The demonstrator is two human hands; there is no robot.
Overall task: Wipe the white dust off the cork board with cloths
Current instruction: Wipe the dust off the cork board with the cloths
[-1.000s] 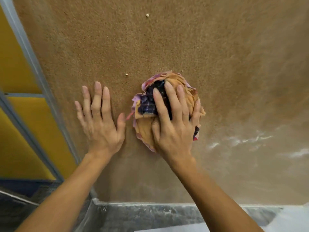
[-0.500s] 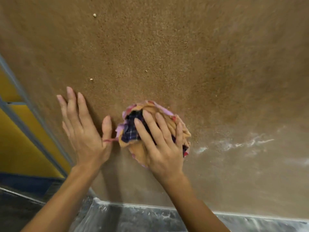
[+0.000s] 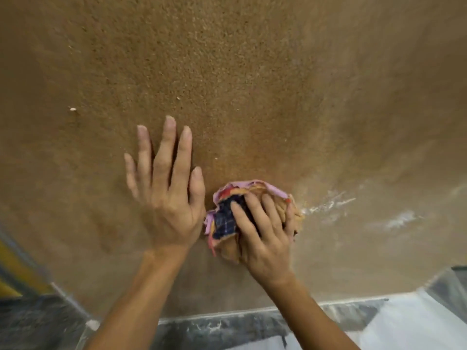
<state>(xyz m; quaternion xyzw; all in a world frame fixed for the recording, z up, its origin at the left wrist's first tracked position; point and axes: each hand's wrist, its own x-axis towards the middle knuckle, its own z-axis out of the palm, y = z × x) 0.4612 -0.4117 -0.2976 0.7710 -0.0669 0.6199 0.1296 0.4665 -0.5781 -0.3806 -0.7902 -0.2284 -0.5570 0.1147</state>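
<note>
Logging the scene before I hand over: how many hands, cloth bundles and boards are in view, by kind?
Hands: 2, the left hand flat on the cork board, the right hand gripping the cloth bundle.
Cloth bundles: 1.
Cork boards: 1.
Total: 4.

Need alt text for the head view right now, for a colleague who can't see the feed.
The right hand grips a bunched multicoloured cloth and presses it against the cork board, just left of white dust streaks. The left hand lies flat on the board beside the cloth, fingers straight.
</note>
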